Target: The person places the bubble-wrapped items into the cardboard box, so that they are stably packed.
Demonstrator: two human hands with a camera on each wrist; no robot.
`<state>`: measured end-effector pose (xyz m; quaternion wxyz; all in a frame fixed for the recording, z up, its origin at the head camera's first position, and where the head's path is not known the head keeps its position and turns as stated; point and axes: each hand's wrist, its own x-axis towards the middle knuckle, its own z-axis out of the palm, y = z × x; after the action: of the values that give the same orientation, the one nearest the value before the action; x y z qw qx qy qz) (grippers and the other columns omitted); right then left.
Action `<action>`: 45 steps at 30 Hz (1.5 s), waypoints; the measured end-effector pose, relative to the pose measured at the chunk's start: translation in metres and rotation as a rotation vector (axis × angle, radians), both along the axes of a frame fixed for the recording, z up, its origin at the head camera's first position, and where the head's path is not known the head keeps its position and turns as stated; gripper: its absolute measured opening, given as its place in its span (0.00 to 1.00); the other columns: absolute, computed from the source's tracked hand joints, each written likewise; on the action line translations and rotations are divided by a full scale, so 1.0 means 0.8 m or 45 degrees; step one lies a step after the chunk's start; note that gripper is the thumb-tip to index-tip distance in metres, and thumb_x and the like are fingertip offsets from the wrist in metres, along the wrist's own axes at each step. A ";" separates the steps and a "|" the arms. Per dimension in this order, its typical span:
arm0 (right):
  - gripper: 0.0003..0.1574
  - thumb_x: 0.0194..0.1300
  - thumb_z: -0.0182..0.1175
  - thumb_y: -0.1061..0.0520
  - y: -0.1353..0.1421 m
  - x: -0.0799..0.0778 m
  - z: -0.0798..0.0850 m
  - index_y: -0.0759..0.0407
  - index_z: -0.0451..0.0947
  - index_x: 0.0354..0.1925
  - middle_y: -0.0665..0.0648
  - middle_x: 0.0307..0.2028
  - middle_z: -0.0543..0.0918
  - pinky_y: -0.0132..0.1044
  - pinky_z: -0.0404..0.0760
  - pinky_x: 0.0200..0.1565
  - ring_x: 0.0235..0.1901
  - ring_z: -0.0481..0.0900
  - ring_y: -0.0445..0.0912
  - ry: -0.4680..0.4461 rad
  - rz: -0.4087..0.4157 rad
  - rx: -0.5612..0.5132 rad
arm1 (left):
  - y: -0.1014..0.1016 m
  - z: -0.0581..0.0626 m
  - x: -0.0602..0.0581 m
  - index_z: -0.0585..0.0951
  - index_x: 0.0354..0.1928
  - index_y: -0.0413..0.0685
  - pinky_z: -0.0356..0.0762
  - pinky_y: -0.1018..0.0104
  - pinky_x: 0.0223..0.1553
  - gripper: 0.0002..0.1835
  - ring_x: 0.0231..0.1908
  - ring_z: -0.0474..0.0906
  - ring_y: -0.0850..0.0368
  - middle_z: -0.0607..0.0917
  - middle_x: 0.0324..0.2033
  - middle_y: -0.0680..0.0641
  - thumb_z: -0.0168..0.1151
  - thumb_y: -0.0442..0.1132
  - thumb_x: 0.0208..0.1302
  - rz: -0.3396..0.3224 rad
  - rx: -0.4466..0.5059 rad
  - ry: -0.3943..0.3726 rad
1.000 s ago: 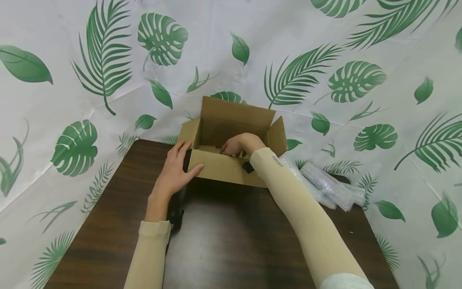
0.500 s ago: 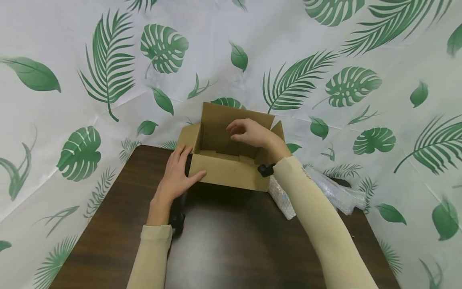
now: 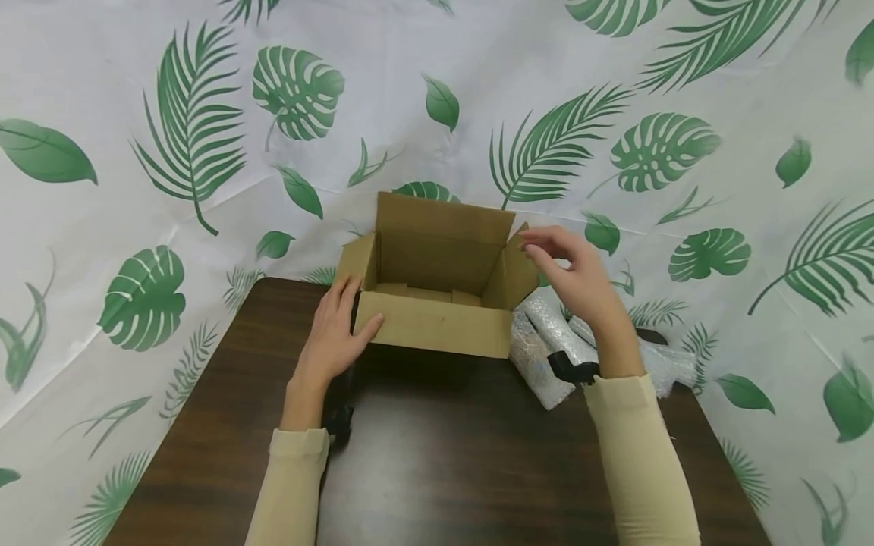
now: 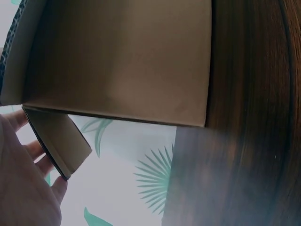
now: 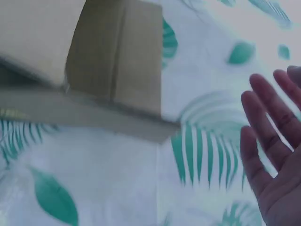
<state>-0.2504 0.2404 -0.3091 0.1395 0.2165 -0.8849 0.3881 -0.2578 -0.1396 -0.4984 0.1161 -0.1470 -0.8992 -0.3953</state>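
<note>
A brown cardboard box [image 3: 437,327] stands at the back of the table with its flaps up or folded outward; its visible floor holds nothing but the bottom flaps. My left hand [image 3: 330,334] rests at its near left corner, fingers laid straight along the left flap and thumb on the front flap. In the left wrist view those fingers [image 4: 44,165] lie against a small flap [image 4: 61,141]. Beyond the box's right flap my right hand [image 3: 580,282] is raised with nothing in it, fingers loosely bent. The right wrist view shows its fingers [image 5: 268,127] spread apart from the box.
Several bubble-wrapped packages [image 3: 542,371] lie on the dark wooden table [image 3: 444,455] right of the box, partly behind my right wrist. A white cloth with green leaves [image 3: 444,102] hangs right behind the table. Black camera mounts [image 3: 573,369] sit at both wrists.
My right hand has come up out of the box and swung right, past the right flap, uncovering the box's inside. The left hand has stayed at the left corner.
</note>
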 end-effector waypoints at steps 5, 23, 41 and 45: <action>0.18 0.83 0.57 0.55 0.045 0.033 -0.026 0.56 0.84 0.64 0.53 0.51 0.88 0.27 0.76 0.56 0.48 0.84 0.33 0.088 -0.163 -0.080 | 0.002 -0.001 0.001 0.50 0.88 0.56 0.49 0.30 0.81 0.47 0.85 0.47 0.34 0.50 0.86 0.39 0.54 0.66 0.79 0.002 0.002 -0.029; 0.33 0.78 0.63 0.47 0.072 0.061 -0.201 0.61 0.74 0.73 0.71 0.71 0.75 0.73 0.75 0.59 0.67 0.74 0.71 -0.326 -0.482 0.371 | -0.004 -0.009 0.002 0.49 0.88 0.60 0.50 0.28 0.79 0.45 0.84 0.48 0.34 0.50 0.86 0.40 0.54 0.65 0.79 0.035 0.033 -0.002; 0.43 0.71 0.68 0.43 0.051 0.043 -0.264 0.55 0.67 0.76 0.70 0.70 0.75 0.74 0.73 0.61 0.68 0.73 0.71 -0.434 -0.748 0.509 | 0.002 -0.006 -0.002 0.52 0.88 0.60 0.51 0.29 0.80 0.45 0.84 0.50 0.34 0.53 0.85 0.39 0.55 0.66 0.79 0.041 0.012 0.019; 0.44 0.71 0.68 0.43 0.052 0.039 -0.272 0.56 0.67 0.77 0.71 0.72 0.73 0.75 0.70 0.63 0.71 0.70 0.72 -0.437 -0.791 0.489 | 0.004 -0.008 -0.003 0.51 0.88 0.61 0.51 0.29 0.80 0.45 0.84 0.50 0.34 0.52 0.86 0.40 0.54 0.66 0.79 0.046 0.014 0.006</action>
<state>-0.2192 0.2823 -0.5264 0.0574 -0.1071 -0.9751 0.1857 -0.2603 -0.1363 -0.5044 0.1263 -0.1310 -0.8992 -0.3978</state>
